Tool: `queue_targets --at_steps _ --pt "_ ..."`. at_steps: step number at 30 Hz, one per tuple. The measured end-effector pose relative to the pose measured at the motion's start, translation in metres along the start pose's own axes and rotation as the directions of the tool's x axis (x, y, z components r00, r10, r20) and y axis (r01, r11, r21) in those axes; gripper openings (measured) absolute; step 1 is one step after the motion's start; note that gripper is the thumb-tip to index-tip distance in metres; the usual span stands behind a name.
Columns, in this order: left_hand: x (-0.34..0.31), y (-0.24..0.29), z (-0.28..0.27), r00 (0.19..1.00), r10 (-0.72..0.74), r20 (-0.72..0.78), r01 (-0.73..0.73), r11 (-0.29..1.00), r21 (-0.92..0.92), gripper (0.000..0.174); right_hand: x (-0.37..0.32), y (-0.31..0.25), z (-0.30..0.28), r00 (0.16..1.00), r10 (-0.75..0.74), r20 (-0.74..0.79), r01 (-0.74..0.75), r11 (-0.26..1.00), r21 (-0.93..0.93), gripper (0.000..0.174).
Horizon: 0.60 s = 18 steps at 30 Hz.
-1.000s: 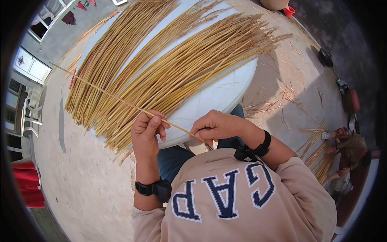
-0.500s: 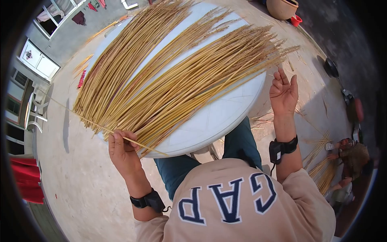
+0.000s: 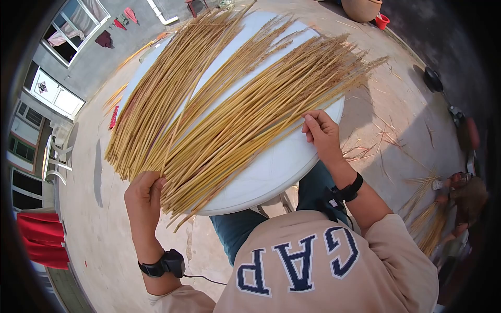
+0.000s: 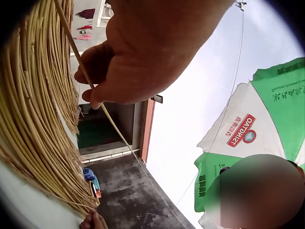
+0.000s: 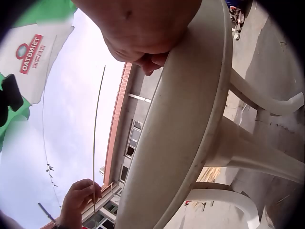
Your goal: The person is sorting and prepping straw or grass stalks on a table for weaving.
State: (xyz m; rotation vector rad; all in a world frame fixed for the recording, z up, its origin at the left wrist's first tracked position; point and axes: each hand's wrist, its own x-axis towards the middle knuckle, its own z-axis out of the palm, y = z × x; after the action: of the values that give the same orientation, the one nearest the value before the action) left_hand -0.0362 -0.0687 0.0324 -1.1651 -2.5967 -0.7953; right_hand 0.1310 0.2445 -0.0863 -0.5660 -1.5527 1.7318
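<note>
In the head view my left hand is at the near left end of the stalks, pinching one long thin stalk between thumb and fingers. This stalk slants away over the pile; the left wrist view shows it crossing the fingertips. My right hand is over the table's right side, its curled thumb and index finger pinching a stalk at the near edge of the right bundle. In the right wrist view that hand's fingertips are partly hidden behind the table rim.
Dry stalks with feathery tips lie in a left bundle, a thin middle bundle and the right bundle on a round white table. Another person is at the right, beside more stalks on the ground. Loose bits litter the floor.
My left hand has moved left with its stalk, which swung from pointing left to lying along the pile. My right hand let go of it, swung out right, then came back to the right bundle's edge.
</note>
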Motion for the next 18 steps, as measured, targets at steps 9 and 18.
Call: queue_targets --at_steps 9,18 --pt "0.033 -0.044 0.053 0.970 0.194 0.144 -0.231 0.917 0.325 0.010 0.000 0.007 0.002 0.993 -0.108 0.050 0.117 0.969 -0.218 0.010" --pt "0.038 -0.049 0.039 0.985 0.121 0.121 -0.144 0.967 0.210 0.040 -0.001 0.009 0.001 0.995 -0.096 0.014 0.097 0.974 -0.203 0.010"
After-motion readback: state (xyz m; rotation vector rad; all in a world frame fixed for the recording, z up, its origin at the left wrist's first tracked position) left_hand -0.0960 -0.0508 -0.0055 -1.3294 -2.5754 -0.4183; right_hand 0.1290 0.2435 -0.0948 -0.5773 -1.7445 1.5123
